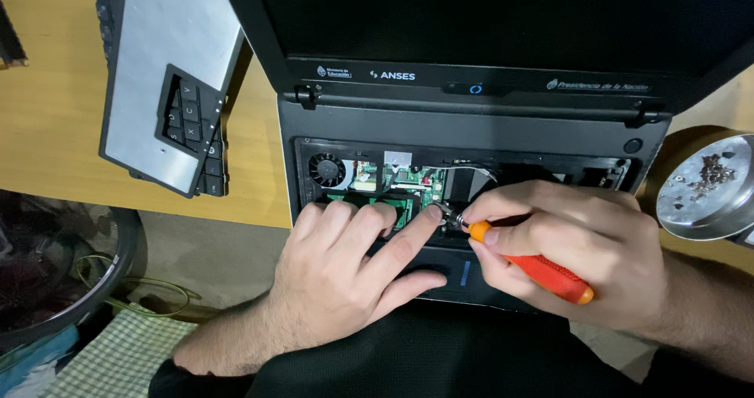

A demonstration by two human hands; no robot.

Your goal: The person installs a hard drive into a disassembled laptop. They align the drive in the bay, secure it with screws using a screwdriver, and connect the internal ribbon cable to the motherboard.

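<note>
A black laptop [471,123] lies open in front of me with its keyboard taken off, so the green circuit board [416,182] and a small round fan [327,169] show in the bay. My right hand [565,249] grips an orange-handled screwdriver [542,271], its tip down in the bay near the middle. My left hand [345,268] rests on the palm rest, and its index finger reaches to the spot where the tip sits. The screw itself is hidden by my fingers.
The removed keyboard [169,76] lies face down on the wooden desk [47,107] at the left, a few keys showing. A round metal dish [707,186] with small screws stands at the right. A dark chair edge and checked cloth are at lower left.
</note>
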